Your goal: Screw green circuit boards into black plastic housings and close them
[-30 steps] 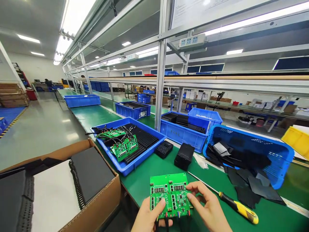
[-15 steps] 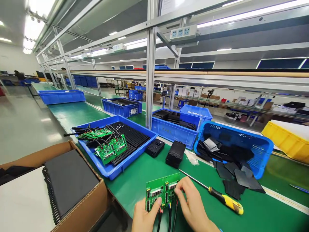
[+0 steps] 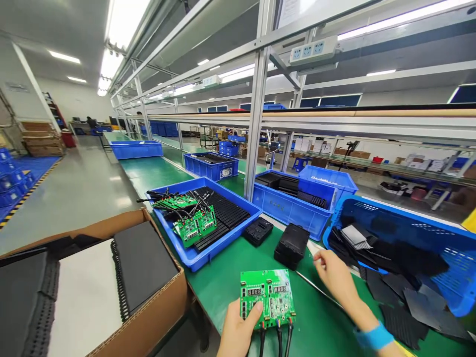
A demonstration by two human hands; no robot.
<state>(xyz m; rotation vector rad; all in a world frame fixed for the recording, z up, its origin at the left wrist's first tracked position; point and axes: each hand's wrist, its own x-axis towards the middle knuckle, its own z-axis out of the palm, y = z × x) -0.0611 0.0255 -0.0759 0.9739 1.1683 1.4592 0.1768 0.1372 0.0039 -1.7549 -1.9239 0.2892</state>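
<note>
My left hand point(image 3: 240, 329) grips a green circuit board point(image 3: 274, 282) by its lower left part, thumb on the front face. Two digit displays face me, and black cables point(image 3: 280, 342) hang from the board's lower edge. Over the table to the right, my right hand point(image 3: 336, 280) is closed with fingers curled; whatever they pinch, if anything, cannot be made out. Its fingertips are nearest a whitish scrap point(image 3: 314, 248) beside stacked black plastic cases point(image 3: 292, 243). A screwdriver's shaft point(image 3: 316, 286) runs beneath the right forearm, its handle mostly hidden.
A blue tray point(image 3: 226, 253) holds more wired boards and black parts. One black case point(image 3: 258, 231) lies beside it. Blue bins point(image 3: 297, 208) and a blue basket point(image 3: 461, 305) with dark sheets line the right side. A cardboard box point(image 3: 163, 297) stands left; a metal post point(image 3: 257, 119) rises behind.
My right hand has left the board and moved right and away, toward the whitish scrap. The left hand keeps the board, now facing me more squarely. The view has turned left.
</note>
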